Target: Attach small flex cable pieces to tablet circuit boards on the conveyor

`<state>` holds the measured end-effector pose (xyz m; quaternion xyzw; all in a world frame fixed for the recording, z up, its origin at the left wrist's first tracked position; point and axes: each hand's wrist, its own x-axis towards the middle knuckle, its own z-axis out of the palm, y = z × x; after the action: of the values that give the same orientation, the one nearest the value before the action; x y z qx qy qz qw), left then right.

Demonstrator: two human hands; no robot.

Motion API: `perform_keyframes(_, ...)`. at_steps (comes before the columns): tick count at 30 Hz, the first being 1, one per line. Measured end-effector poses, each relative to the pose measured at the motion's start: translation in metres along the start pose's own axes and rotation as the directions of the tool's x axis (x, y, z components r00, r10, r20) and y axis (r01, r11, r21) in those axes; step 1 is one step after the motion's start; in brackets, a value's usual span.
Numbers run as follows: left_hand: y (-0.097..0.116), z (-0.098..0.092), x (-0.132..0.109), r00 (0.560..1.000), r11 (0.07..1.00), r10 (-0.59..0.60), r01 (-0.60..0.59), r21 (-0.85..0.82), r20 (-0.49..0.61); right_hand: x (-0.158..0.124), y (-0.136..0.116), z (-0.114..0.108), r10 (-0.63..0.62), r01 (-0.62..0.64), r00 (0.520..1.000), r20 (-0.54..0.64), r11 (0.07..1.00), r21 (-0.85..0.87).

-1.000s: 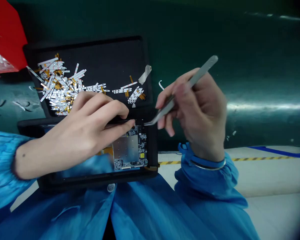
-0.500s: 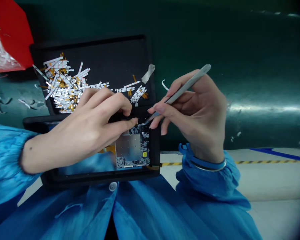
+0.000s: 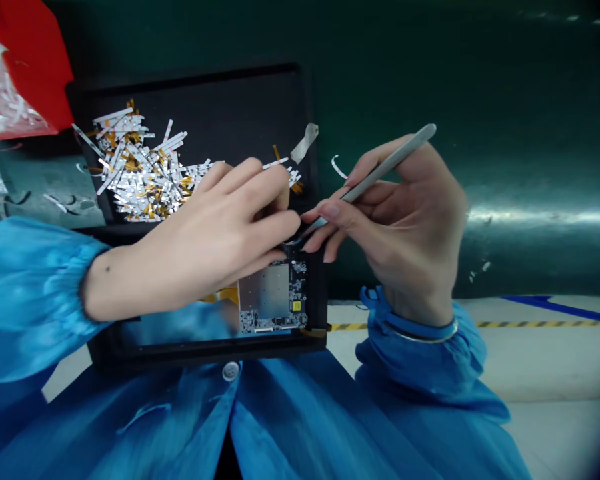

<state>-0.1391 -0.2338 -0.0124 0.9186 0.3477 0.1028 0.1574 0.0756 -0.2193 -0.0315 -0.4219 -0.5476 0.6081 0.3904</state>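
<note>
Right hand [image 3: 413, 230] had tweezers [image 3: 393, 158] in its grip, tips hard to make out; left hand's [image 3: 220, 230] grip was curled, contents unclear, hiding part of the circuit board [image 3: 264, 293] in the lower black tray [image 3: 205, 353]. Green tabletop [image 3: 405, 67] shone; red bin [image 3: 37, 53] was cut off.

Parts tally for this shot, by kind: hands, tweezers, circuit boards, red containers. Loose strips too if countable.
Hands: 2 (left hand, right hand)
Tweezers: 1
Circuit board: 1
Red container: 1
Total: 5
Loose strips overlap too much to count, so left out.
</note>
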Motion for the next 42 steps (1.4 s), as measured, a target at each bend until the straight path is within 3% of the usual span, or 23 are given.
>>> perform_keyframes(4, -0.004, -0.002, 0.006, 0.999, 0.988, -0.028, 0.025, -0.149, -0.016, 0.000, 0.001, 0.001, -0.030, 0.030, 0.999, -0.016, 0.999, 0.017)
perform_keyframes(7, -0.003, -0.008, 0.002, 0.996, 0.988, -0.059, 0.048, -0.145, -0.072, 0.001, 0.001, 0.000, -0.043, 0.043, 0.999, 0.007, 0.999, 0.031)
perform_keyframes(11, 0.003, -0.011, -0.016, 0.995, 0.999, 0.039, -0.042, -0.030, -0.089, 0.001, 0.002, 0.000, -0.040, 0.040, 0.999, 0.001, 0.999, 0.023)
perform_keyframes(16, 0.011, 0.000, -0.036, 0.989, 0.985, 0.128, -0.118, 0.128, -0.069, 0.000, 0.002, 0.001, -0.036, 0.036, 0.999, -0.008, 0.999, -0.004)
perform_keyframes(34, 0.042, 0.014, -0.051, 0.998, 0.909, 0.064, -0.069, 0.411, 0.025, 0.001, 0.000, -0.001, -0.046, 0.047, 0.998, 0.037, 0.999, -0.013)
perform_keyframes(38, 0.048, 0.018, -0.055, 0.999, 0.904, 0.005, -0.026, 0.426, 0.048, 0.002, -0.003, -0.002, -0.051, 0.052, 0.997, 0.055, 0.998, -0.019)
perform_keyframes(42, 0.045, 0.020, -0.057, 0.999, 0.915, 0.021, -0.031, 0.401, 0.029, 0.003, -0.004, -0.003, -0.032, 0.034, 0.996, 0.080, 0.999, -0.020)
